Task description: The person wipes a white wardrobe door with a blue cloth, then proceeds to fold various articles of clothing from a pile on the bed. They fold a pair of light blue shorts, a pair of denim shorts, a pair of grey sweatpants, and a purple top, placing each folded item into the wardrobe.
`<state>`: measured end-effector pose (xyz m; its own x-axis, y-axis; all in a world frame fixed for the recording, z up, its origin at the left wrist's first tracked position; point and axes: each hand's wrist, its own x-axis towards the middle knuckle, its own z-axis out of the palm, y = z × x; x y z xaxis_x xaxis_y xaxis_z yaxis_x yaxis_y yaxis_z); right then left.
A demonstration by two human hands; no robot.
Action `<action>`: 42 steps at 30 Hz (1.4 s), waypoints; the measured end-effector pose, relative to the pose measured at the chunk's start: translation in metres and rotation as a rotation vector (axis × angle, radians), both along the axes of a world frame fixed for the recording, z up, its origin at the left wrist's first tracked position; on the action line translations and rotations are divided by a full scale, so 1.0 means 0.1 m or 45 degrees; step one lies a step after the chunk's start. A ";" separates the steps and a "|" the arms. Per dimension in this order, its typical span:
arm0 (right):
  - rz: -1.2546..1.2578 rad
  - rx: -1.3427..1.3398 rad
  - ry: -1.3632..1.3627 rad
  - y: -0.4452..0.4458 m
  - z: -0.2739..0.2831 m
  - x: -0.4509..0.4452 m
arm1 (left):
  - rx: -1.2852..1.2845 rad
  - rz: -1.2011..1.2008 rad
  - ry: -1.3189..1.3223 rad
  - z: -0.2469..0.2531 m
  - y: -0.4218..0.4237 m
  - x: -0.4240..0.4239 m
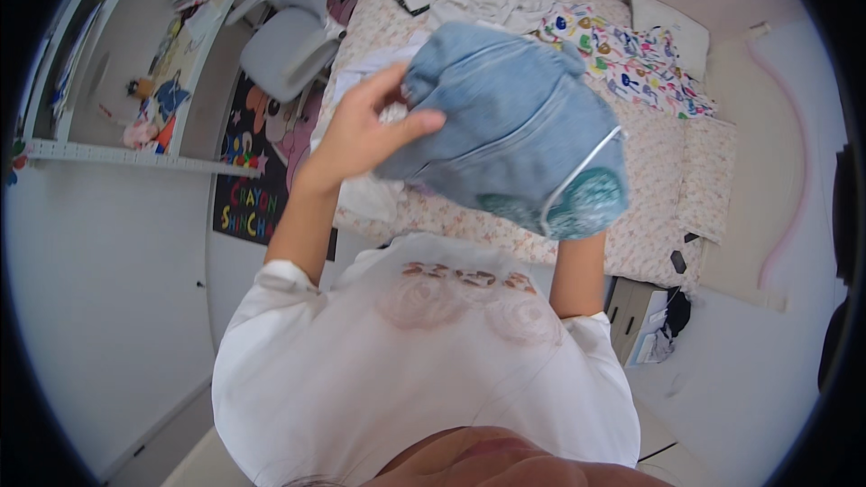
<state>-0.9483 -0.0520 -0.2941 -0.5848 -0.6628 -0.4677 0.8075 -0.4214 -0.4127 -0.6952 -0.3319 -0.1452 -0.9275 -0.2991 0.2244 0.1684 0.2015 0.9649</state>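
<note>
A light blue denim garment [500, 115] is raised in front of me above the bed, bunched and slightly blurred. Pale seams run across it, and its lower right part carries a green glittery patch and a white strip. At its left edge is my left hand [365, 125], thumb lying over the front and fingers going behind the cloth. My right hand is hidden behind the garment; only the forearm shows below it. White cloth [369, 196] lies on the bed just under my left hand.
The bed [643, 210] has a floral sheet. On it lie white clothes [500, 3], colourful printed fabric [622, 57], a dark-framed object [413, 1] and a pillow [670, 30]. A grey chair [291, 47] and a shelving unit [145, 155] stand left; a drawer cabinet [629, 318] stands right.
</note>
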 end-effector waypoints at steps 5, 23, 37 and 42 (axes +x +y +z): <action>0.021 0.059 -0.008 0.20 -0.04 0.05 | -0.021 -0.091 0.541 0.28 -0.11 -0.37; 0.217 0.574 -0.318 1.76 -0.91 0.97 | 0.663 -0.914 -0.984 -1.85 1.73 0.55; 0.465 0.490 -0.426 1.39 -1.06 1.73 | 1.321 -0.050 -0.850 -1.18 2.50 1.97; 0.552 0.384 -0.322 1.04 -0.52 2.08 | 1.223 0.563 -0.505 -1.20 2.86 2.15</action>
